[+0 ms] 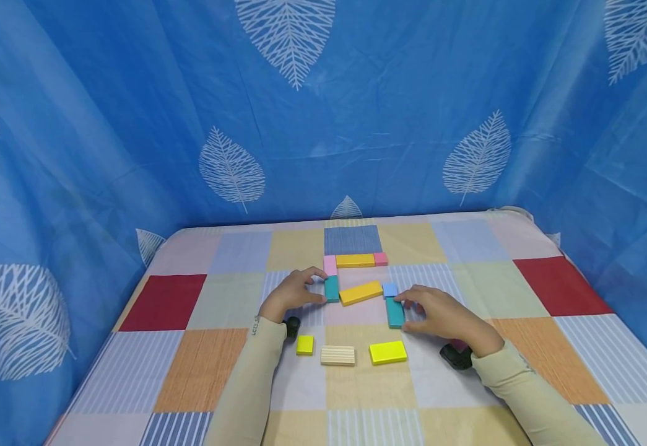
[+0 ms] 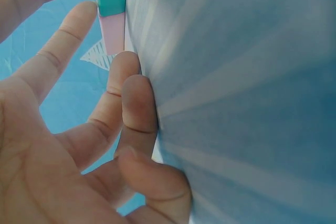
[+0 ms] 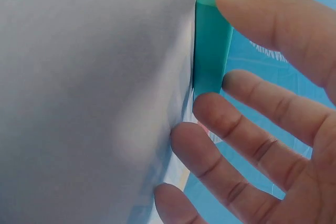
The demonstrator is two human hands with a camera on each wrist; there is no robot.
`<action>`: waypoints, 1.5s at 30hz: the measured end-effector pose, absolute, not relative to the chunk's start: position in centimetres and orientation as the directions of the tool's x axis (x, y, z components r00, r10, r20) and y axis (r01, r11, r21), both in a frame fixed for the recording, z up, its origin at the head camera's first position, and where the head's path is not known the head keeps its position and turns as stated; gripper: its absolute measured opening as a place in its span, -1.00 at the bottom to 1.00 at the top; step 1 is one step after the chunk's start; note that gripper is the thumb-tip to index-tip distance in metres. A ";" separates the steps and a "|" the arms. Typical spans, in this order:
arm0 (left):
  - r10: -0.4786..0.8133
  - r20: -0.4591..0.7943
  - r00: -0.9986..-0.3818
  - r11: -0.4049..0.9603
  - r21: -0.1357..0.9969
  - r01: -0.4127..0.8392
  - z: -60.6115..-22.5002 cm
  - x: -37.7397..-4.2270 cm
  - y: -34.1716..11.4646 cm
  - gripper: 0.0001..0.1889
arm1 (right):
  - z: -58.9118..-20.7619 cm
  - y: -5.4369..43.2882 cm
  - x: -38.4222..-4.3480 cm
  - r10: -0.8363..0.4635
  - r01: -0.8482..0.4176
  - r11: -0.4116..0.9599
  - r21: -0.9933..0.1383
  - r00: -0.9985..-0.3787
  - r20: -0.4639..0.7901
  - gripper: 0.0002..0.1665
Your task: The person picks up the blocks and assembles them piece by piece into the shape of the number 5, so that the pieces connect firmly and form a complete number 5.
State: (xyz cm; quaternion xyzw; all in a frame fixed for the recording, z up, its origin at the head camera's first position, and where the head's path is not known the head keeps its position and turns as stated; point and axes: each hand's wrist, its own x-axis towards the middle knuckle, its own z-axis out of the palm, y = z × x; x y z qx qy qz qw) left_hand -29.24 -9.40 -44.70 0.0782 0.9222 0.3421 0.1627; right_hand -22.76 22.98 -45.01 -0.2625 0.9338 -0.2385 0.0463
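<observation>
My left hand (image 1: 295, 290) is beside a teal block (image 1: 331, 289), its index fingertip at the far left corner and its thumb by the near end. That block lines up with a pink block (image 1: 330, 265) beyond it. My right hand (image 1: 440, 313) holds a second teal block (image 1: 395, 313) lengthwise, thumb (image 3: 247, 9) at the near end and index finger by the far end. A small blue block (image 1: 390, 290) adjoins that block's far end. Between the hands, an orange-yellow block (image 1: 361, 293) lies slanted. The other fingers of both hands are spread low over the cloth.
Farther back, another orange-yellow block (image 1: 355, 261) runs between the pink block and a small darker pink one (image 1: 381, 259). Nearer me lie a small yellow block (image 1: 304, 345), a ridged wooden block (image 1: 337, 355) and a yellow block (image 1: 388, 352). A blue curtain (image 1: 356, 161) hangs behind the patchwork cloth.
</observation>
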 end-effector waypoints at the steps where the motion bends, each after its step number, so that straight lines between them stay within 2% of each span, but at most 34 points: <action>1: 0.253 -0.248 -0.935 0.754 0.656 0.030 -44.7 -29.2 -9.4 -0.52 | -45.0 23.0 -22.8 -0.514 -0.468 0.747 -0.473 -0.857 0.036 -0.37; 37: 0.243 -0.251 -0.937 0.751 0.660 0.018 -44.7 -29.2 -9.4 -0.52 | -44.8 23.5 -23.1 -0.559 -0.497 0.717 -0.489 -0.829 0.023 -0.39; 45: 0.245 -0.252 -0.936 0.751 0.660 0.019 -44.6 -29.2 -9.4 -0.52 | -44.5 23.6 -23.1 -0.643 -0.572 0.574 -0.586 -0.758 0.110 -0.63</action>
